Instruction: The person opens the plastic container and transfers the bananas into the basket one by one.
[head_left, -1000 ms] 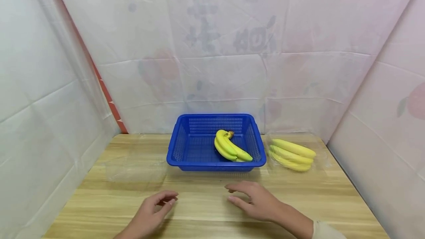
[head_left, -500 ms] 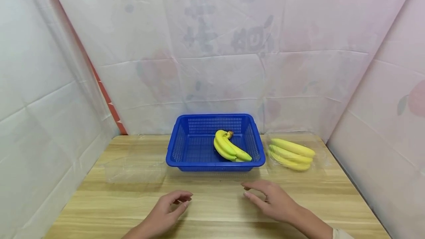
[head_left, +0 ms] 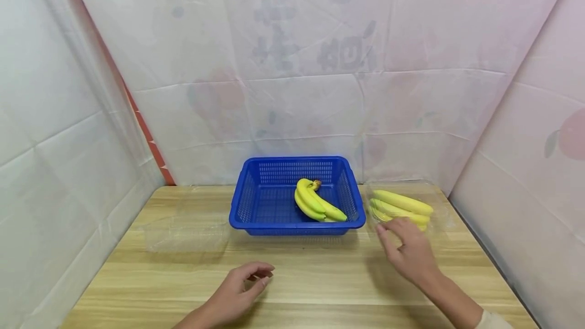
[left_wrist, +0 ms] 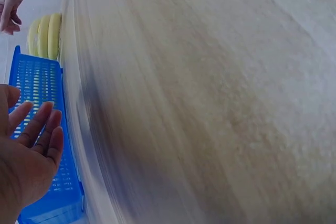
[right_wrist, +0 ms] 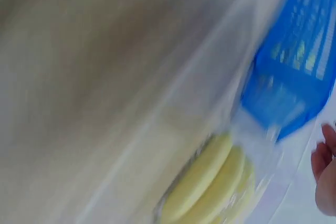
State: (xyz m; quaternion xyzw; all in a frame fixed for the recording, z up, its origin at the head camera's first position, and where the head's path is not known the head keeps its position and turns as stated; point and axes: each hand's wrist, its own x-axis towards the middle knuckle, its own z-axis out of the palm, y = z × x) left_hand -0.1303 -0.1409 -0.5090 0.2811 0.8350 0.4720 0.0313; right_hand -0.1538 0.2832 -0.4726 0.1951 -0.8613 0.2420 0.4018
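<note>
Bananas lie lengthwise left-right, just beyond right hand, fingers relaxed, apart; left hand far off, loosely curled, empty.

Yellow bananas in blue mesh basket; more yellow bananas at 3 o'clock in clear box; pale wood-grain worktop.

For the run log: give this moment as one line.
right hand: open, at packed bananas | left hand: open, idle on table | basket: holds bananas
</note>
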